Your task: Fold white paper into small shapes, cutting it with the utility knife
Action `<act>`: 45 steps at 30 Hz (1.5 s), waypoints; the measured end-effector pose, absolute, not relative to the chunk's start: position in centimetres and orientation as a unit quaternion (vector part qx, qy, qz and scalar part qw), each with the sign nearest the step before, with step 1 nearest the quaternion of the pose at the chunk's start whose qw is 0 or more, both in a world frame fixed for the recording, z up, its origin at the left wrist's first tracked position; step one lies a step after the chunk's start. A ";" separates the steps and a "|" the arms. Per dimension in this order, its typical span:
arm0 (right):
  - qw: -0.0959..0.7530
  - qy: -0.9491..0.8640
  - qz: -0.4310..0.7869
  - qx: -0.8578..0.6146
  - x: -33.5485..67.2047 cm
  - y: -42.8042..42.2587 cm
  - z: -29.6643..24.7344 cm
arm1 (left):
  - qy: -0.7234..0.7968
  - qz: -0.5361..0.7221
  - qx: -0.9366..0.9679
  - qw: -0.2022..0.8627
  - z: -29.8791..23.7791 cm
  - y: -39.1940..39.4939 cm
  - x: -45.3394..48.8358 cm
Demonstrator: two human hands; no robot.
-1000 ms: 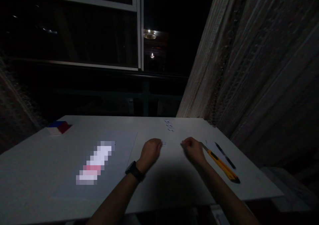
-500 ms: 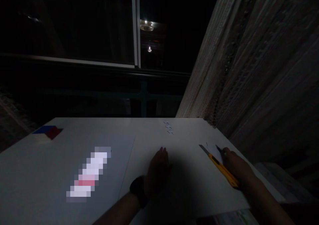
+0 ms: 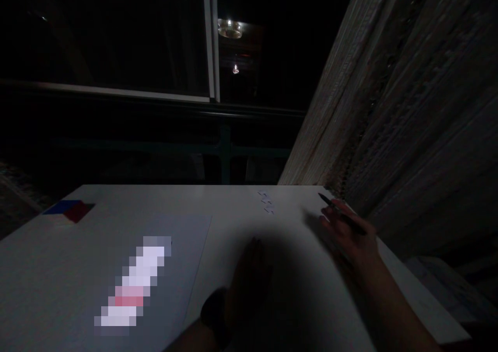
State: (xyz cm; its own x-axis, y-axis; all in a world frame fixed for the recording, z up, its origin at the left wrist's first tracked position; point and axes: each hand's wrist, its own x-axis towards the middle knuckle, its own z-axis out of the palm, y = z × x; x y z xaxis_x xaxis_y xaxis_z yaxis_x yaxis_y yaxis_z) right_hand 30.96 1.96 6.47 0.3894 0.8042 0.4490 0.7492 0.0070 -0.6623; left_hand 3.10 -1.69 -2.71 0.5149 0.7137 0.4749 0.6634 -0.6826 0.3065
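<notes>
My right hand (image 3: pixel 352 238) is raised over the right side of the white table (image 3: pixel 288 289), fingers closed round a dark pen (image 3: pixel 329 200) whose tip points to the far left. Beneath that hand and its forearm, in shadow, the yellow utility knife can no longer be made out clearly. My left hand (image 3: pixel 252 271), with a dark watch (image 3: pixel 216 310) on the wrist, rests on the table in deep shadow, its fingers stretched forward and holding nothing I can see. To its left lies a sheet of paper (image 3: pixel 187 253) bearing a blurred-out pale strip (image 3: pixel 136 279).
Small marked paper pieces (image 3: pixel 266 202) lie in a row toward the far edge. At the far left sits a blue, red and white block (image 3: pixel 68 212). A curtain (image 3: pixel 322 108) hangs along the right, and a dark window (image 3: pixel 116 40) stands behind the table.
My right hand has lifted and moved forward with the pen, away from beside the utility knife. My left hand stays about where it was, now darker in shadow. The view has shifted slightly.
</notes>
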 end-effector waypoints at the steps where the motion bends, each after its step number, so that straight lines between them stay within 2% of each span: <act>1: 0.497 -0.557 0.076 -0.661 29.3 2.9 6.0 | 0.392 0.277 0.876 0.042 -2.8 -1.7 2.9; 2: 0.589 -0.541 0.206 -0.564 27.7 3.8 5.4 | 0.389 0.260 0.883 0.041 -2.9 -1.7 2.7; 3: 0.621 -0.526 0.321 -0.484 26.1 4.6 4.8 | 0.387 0.241 0.889 0.041 -3.1 -1.8 2.3; 5: 0.603 -0.501 0.446 -0.431 23.2 6.0 3.6 | 0.383 0.218 0.896 0.045 -3.6 -2.2 1.3; 6: 0.585 -0.494 0.464 -0.447 22.0 6.5 3.0 | 0.379 0.209 0.900 0.047 -4.0 -2.5 0.7; 9: 0.548 -0.490 0.449 -0.508 19.8 7.5 1.5 | 0.376 0.193 0.905 0.053 -5.1 -3.5 -1.1; 15: 0.482 -0.572 0.452 -0.486 19.9 7.8 -0.5 | 0.360 0.203 0.910 0.037 -5.6 -3.9 -1.9; 24: 0.442 -0.619 0.326 -0.561 18.3 7.5 -1.4 | 0.371 0.208 0.905 -0.010 -1.9 -0.5 4.3; 34: 0.415 -0.670 0.294 -0.541 16.6 7.3 -1.8 | 0.365 0.159 0.915 -0.059 -1.1 -1.1 4.5; 45: 0.388 -0.695 0.271 -0.542 16.6 7.2 -1.7 | 0.375 0.176 0.909 -0.042 -0.5 -0.9 4.7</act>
State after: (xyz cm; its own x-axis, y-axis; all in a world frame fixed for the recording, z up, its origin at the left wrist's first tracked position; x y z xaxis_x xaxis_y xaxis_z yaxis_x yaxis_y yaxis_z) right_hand 16.63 7.22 -1.67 -0.1131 0.9627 0.2457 0.5432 0.2670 -0.7960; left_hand 4.74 -0.94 -0.52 0.6573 0.6665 0.3518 0.6963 -0.7157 0.0550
